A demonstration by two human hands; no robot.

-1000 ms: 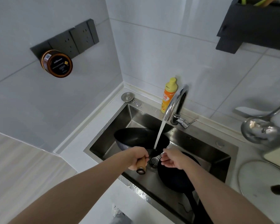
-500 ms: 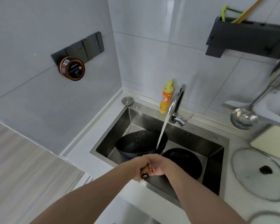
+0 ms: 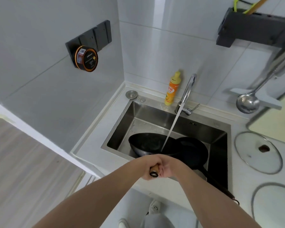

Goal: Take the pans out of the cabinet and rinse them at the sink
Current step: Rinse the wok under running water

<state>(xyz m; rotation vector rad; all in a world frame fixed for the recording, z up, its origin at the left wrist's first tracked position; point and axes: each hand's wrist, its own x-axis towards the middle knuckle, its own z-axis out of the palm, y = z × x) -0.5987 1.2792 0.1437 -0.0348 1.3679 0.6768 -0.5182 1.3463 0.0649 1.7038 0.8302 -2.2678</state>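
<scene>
White counter [image 3: 92, 150], steel sink [image 3: 220, 129], soap bottle [image 3: 171, 91], glass lid [image 3: 258, 152]

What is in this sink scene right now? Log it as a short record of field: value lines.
wok: in the sink, under the running stream, dark wok
frying pan: black frying pan beside the wok, handle over the front rim
tap: tap running
left hand: left hand grips the wok's wooden handle
right hand: right hand grips the same handle
counter: glass lid, orange soap bottle

An orange dish soap bottle [image 3: 172, 88] stands on the counter's back edge. A glass lid [image 3: 258, 152] lies flat; a steel ladle [image 3: 248, 103] hangs above.
</scene>
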